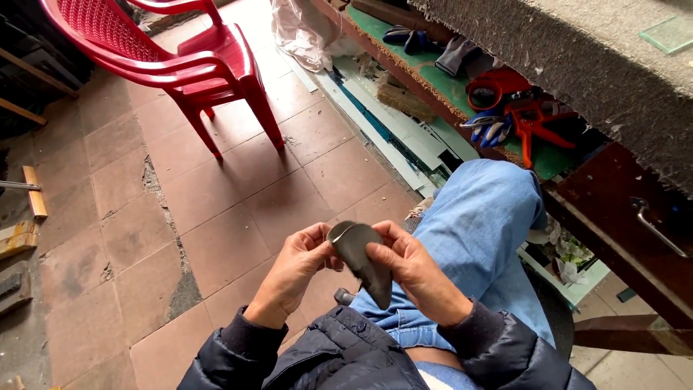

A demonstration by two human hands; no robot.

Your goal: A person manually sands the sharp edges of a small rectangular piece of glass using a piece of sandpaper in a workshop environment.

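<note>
Grey cloth, a small folded piece with a rounded top and a pointed lower end, sits between both hands above the person's lap. Left hand has its fingers curled, and its thumb and fingertips pinch the upper left edge of the cloth. Right hand lies over the right side of the cloth, thumb pressed on its face and fingers closed behind it, so both hands have hold of the same piece. The lower tip of the cloth hangs down just over the jeans, which cover a raised right knee. Dark padded jacket sleeves with ribbed cuffs reach to both wrists.

Below the hands lies a floor of brownish tiles, several cracked and patched with grey. A red plastic chair stands well apart at the upper left. Pieces of wood lie along the left edge.

To the right of the knee a low shelf with a green surface runs under a rough grey table. On the shelf lie an orange and red tool, blue and white gloves just beside it, and dark gloves farther back. Pale flat strips lie on the floor beneath the shelf. A brown drawer front with a metal handle shows at the right edge, and a crumpled plastic bag leans near the top
</note>
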